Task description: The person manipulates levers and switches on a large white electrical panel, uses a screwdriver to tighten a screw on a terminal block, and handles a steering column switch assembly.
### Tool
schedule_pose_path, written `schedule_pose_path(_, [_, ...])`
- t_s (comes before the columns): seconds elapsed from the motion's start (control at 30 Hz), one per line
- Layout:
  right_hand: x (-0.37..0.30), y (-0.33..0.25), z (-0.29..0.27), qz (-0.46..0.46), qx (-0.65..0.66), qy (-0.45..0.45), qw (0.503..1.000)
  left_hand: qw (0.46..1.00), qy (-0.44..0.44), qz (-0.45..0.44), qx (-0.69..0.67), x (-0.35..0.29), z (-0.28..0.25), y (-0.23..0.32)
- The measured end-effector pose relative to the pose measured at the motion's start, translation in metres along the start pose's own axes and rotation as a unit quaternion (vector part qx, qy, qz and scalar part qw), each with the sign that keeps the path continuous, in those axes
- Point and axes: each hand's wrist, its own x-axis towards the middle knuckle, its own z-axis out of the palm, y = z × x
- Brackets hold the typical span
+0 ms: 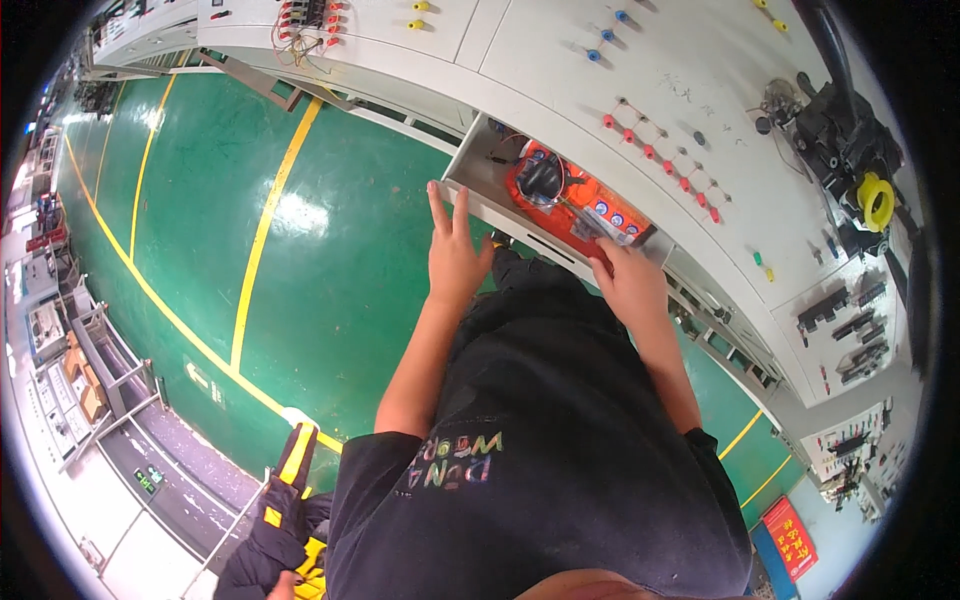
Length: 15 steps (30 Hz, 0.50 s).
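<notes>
A grey drawer (490,209) is pulled out of the white workbench in front of my body. My left hand (457,255) is at its left front corner, fingers stretched out and apart, the tips by the rim. Over the right part of the drawer front, my right hand (634,285) is bent inward with thumb and fingers close together; what lies between them is hidden. Just beyond those fingers is a clear plastic bag (592,222). Inside the drawer lie an orange-red printed package (626,211) and a black bundle, perhaps coiled cable (541,180), on top of it.
Rows of red terminals (668,167) and blue terminals (607,36) stud the white bench panel (560,100). A black device with a yellow ring (875,202) stands at right. At lower left is another person's dark sleeve with yellow stripes (296,460). Yellow lines cross the green floor (330,250).
</notes>
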Motion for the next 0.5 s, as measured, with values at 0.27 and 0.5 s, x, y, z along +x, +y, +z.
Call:
schedule_pose_path(0.27, [-0.016,0.01,0.004,0.012,0.044,-0.025,0.999,0.998,0.023,0.023,0.054,-0.003,0.014,-0.021])
schedule_pose_path(0.5, [-0.037,0.011,-0.001,0.009,0.024,-0.002,1.0,0.998,0.03,0.04,0.042,-0.014,-0.002,-0.012])
